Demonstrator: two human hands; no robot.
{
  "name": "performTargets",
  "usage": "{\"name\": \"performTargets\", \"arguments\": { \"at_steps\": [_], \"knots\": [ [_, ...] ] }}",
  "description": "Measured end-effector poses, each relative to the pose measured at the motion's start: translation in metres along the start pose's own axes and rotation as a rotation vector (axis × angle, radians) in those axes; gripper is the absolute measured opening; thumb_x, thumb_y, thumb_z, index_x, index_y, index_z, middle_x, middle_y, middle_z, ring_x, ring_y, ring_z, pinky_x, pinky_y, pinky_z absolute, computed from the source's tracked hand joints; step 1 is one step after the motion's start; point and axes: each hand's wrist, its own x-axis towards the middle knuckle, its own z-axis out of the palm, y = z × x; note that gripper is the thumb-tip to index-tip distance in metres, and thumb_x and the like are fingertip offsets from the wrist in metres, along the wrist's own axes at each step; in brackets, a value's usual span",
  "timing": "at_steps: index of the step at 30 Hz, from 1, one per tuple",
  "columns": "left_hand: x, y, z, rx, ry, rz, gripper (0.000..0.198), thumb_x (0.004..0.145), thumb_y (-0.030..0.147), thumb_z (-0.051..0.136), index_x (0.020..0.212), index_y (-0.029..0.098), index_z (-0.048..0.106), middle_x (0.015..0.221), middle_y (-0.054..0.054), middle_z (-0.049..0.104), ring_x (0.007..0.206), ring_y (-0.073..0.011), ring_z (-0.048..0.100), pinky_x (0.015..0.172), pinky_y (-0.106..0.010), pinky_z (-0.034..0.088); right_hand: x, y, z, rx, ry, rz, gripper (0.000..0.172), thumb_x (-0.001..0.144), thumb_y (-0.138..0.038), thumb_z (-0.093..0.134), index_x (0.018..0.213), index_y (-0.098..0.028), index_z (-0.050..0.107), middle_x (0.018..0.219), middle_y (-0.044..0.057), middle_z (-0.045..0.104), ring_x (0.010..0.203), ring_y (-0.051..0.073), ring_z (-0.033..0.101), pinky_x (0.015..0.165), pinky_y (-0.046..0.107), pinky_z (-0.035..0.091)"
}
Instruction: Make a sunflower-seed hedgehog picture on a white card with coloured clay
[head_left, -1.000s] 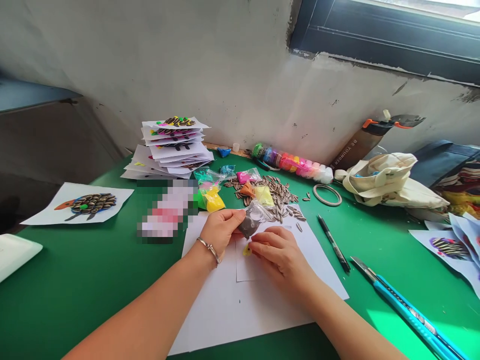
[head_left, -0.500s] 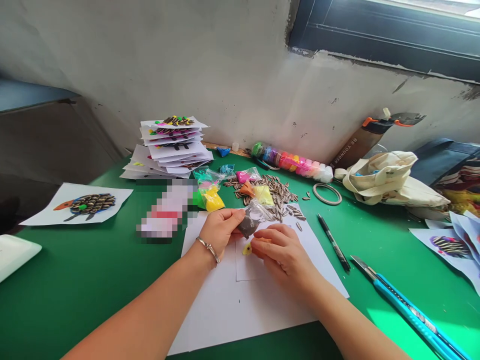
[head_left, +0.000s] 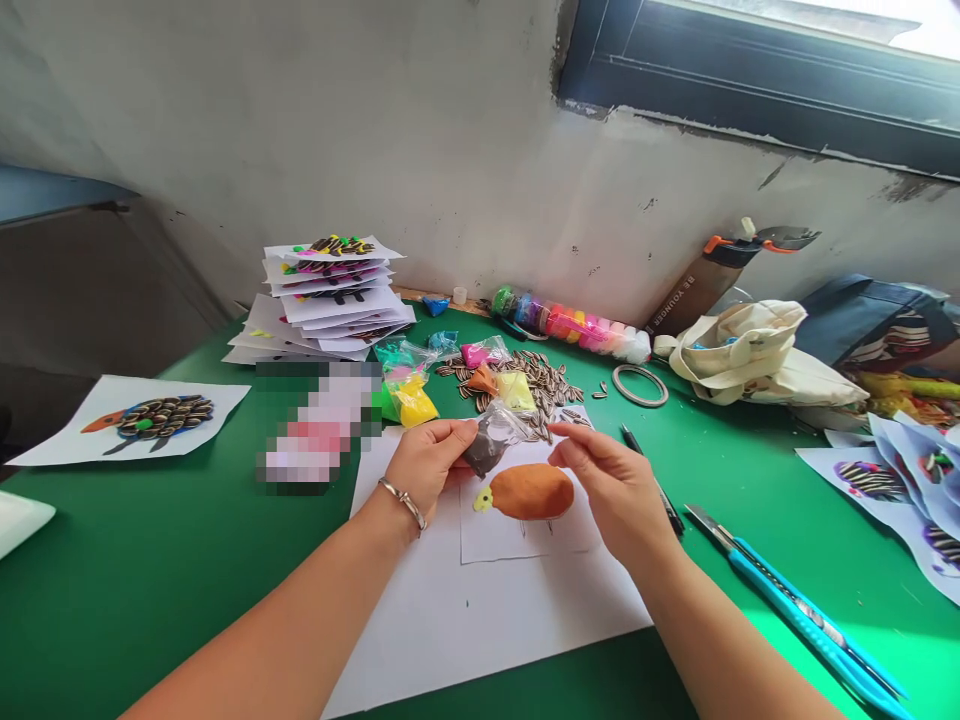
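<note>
Above paper (head_left: 480,630), left hand (head_left: 424,470) pinches clay bag (head_left: 486,447); right hand (head_left: 611,490) open.

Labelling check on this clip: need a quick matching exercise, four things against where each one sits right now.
Things
1. orange clay lump
2. bag of dark clay
3. sunflower seeds
4. blue utility knife

Places
A. pinched in the left hand
B. on the green table, right of the paper
C. heaped just beyond the large paper sheet
D. on the small paper card

Pairs: 1-D, 2-A, 3-C, 4-B
</note>
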Motion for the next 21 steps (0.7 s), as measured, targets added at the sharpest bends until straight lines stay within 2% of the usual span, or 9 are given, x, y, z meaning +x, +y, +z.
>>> {"name": "performTargets", "arguments": {
  "at_steps": [4, 10, 14, 18, 21],
  "knots": [
    [-0.001, 0.003, 0.001, -0.007, 0.011, -0.012, 0.029, 0.063, 0.04, 0.077, 0.075, 0.015, 0.07, 0.071, -0.003, 0.07, 0.064, -0.0135, 0.063, 0.059, -0.023, 0.047, 0.008, -0.001, -0.008, 0.182, 0.127, 0.123, 0.027, 0.081, -0.042, 0.06, 0.091, -0.018, 0.068, 0.06, 0.0, 0.059, 0.062, 0.014, 0.053, 0.067, 0.03, 0.043],
    [-0.001, 0.004, -0.001, 0.026, 0.011, -0.001, 0.028, 0.063, 0.04, 0.077, 0.077, 0.017, 0.069, 0.071, -0.001, 0.07, 0.066, -0.0127, 0.062, 0.062, -0.023, 0.048, 0.017, 0.006, -0.016, 0.244, 0.195, 0.168, 0.035, 0.081, -0.051, 0.057, 0.079, -0.017, 0.067, 0.045, -0.005, 0.045, 0.049, 0.01, 0.039, 0.055, 0.025, 0.034],
    [-0.004, 0.004, -0.001, 0.08, -0.043, -0.02, 0.031, 0.067, 0.043, 0.074, 0.081, 0.017, 0.069, 0.077, -0.004, 0.071, 0.073, -0.016, 0.063, 0.066, -0.026, 0.049, 0.016, 0.004, -0.014, 0.18, 0.133, 0.181, 0.039, 0.083, -0.052, 0.051, 0.078, -0.017, 0.067, 0.061, 0.0, 0.056, 0.057, 0.012, 0.047, 0.055, 0.025, 0.036],
    [-0.006, 0.003, 0.001, 0.117, -0.117, -0.013, 0.035, 0.067, 0.046, 0.073, 0.082, 0.014, 0.069, 0.079, -0.006, 0.07, 0.071, -0.0171, 0.062, 0.064, -0.027, 0.048, 0.008, -0.007, -0.006, -0.023, -0.027, 0.044, 0.024, 0.082, -0.039, 0.057, 0.087, -0.02, 0.07, 0.088, 0.004, 0.066, 0.082, 0.018, 0.057, 0.074, 0.031, 0.043],
    [-0.006, 0.003, 0.002, 0.131, -0.147, 0.003, 0.036, 0.066, 0.046, 0.074, 0.081, 0.013, 0.07, 0.078, -0.006, 0.068, 0.067, -0.0159, 0.06, 0.059, -0.026, 0.047, 0.002, -0.015, -0.001, -0.041, -0.122, 0.023, 0.022, 0.081, -0.035, 0.056, 0.092, -0.021, 0.069, 0.095, 0.004, 0.066, 0.09, 0.021, 0.058, 0.08, 0.034, 0.044]
  ]
}}
